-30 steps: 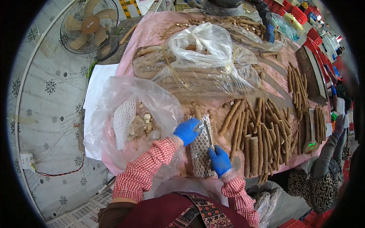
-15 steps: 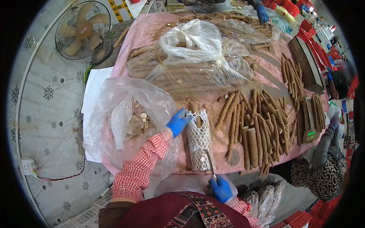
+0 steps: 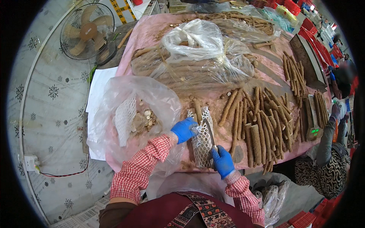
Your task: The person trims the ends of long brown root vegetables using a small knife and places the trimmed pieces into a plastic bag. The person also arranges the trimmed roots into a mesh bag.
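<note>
Clasped in the right hand, a knife is held over netting; whether the left hand is closed cannot be told.

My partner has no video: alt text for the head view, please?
A blue-gloved right hand holds a knife over a white mesh sleeve, the left hand at its upper left edge. Brown roots lie to the right, a clear bag to the left.
</note>
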A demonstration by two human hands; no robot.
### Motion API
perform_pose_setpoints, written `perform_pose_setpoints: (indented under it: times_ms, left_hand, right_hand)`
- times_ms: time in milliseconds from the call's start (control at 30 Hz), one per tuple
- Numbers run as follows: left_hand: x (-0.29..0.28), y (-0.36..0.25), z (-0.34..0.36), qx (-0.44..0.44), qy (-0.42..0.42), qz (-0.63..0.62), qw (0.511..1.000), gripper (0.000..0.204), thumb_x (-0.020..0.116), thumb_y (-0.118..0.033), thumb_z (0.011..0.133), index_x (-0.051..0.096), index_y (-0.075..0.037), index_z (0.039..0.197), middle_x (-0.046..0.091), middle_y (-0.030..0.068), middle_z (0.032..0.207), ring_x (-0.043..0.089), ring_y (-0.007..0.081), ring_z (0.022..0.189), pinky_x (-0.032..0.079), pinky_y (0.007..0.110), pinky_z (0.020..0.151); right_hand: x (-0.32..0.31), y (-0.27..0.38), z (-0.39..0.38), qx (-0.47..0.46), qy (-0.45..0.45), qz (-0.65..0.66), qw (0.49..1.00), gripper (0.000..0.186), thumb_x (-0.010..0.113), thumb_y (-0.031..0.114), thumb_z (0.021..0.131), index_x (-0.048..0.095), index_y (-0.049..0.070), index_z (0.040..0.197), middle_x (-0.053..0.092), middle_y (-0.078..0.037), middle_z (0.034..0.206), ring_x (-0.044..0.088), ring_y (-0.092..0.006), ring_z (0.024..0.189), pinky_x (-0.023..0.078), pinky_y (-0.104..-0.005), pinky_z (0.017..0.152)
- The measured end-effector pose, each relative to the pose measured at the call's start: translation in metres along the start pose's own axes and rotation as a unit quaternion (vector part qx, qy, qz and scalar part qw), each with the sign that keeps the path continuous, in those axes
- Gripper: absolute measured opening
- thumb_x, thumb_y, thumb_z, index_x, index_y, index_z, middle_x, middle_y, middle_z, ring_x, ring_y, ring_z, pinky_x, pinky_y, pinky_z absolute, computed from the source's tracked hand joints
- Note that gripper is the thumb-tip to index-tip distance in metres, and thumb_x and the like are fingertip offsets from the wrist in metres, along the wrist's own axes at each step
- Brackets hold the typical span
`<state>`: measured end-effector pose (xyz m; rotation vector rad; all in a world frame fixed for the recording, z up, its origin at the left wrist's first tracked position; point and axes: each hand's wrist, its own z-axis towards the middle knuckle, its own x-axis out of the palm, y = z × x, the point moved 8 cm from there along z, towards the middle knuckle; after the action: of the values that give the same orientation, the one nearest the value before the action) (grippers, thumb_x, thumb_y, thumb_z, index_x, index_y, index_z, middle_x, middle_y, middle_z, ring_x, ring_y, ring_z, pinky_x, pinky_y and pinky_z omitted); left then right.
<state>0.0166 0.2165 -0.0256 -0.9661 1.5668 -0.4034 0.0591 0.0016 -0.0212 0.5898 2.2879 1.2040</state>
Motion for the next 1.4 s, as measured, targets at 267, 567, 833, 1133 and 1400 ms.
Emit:
perform_pose_setpoints:
  times_ms: [267,567,833,1133,1400]
  left_hand:
    - [0.019,0.039,0.001,-0.051,-0.016,-0.199,0.978,0.031,0.064,-0.016,0.092,0.056,0.000,0.117,0.063,0.0091,0.108,0.060,0.0162,0.100,0.049,0.030,0.090]
    - [0.011,0.009,-0.013,-0.051,0.084,-0.209,0.973,0.033,0.062,-0.029,0.092,0.057,-0.004,0.113,0.066,0.0127,0.099,0.065,0.0250,0.091,0.050,0.036,0.085]
    - [0.023,-0.015,-0.014,0.033,0.155,0.106,0.982,0.046,0.066,-0.028,0.085,0.059,-0.004,0.123,0.056,0.0177,0.123,0.057,0.0359,0.111,0.047,0.040,0.094]
    - [0.026,0.014,-0.021,-0.057,0.090,-0.271,0.957,0.038,0.073,-0.016,0.086,0.055,-0.005,0.117,0.062,0.0057,0.106,0.057,0.0143,0.101,0.048,0.030,0.089]
    - [0.024,-0.023,-0.020,-0.101,0.169,-0.344,0.918,0.031,0.061,-0.021,0.095,0.053,-0.001,0.118,0.062,0.0060,0.100,0.060,0.0113,0.075,0.051,0.028,0.071]
  right_hand:
    - [0.008,0.000,-0.027,0.096,0.078,-0.018,0.992,0.033,0.052,0.032,0.097,0.058,-0.001,0.099,0.063,-0.015,0.072,0.060,-0.0229,0.057,0.048,-0.0383,0.055]
    - [-0.017,-0.036,-0.111,-0.010,0.041,-0.069,0.997,0.025,0.049,0.025,0.100,0.056,0.001,0.098,0.064,-0.007,0.072,0.056,-0.0131,0.051,0.045,-0.0277,0.047]
    - [0.000,0.002,-0.054,0.106,0.069,0.037,0.991,0.028,0.047,0.028,0.100,0.055,0.001,0.098,0.063,-0.009,0.070,0.054,-0.0130,0.048,0.043,-0.0282,0.043]
    - [-0.026,-0.043,-0.128,0.013,0.033,-0.096,0.995,0.027,0.051,0.027,0.098,0.059,0.002,0.095,0.065,-0.010,0.073,0.061,-0.0178,0.064,0.048,-0.0328,0.060]
    - [-0.023,-0.020,-0.085,0.136,0.052,0.101,0.984,0.026,0.047,0.027,0.100,0.054,0.002,0.097,0.063,-0.009,0.072,0.053,-0.0127,0.048,0.042,-0.0263,0.044]
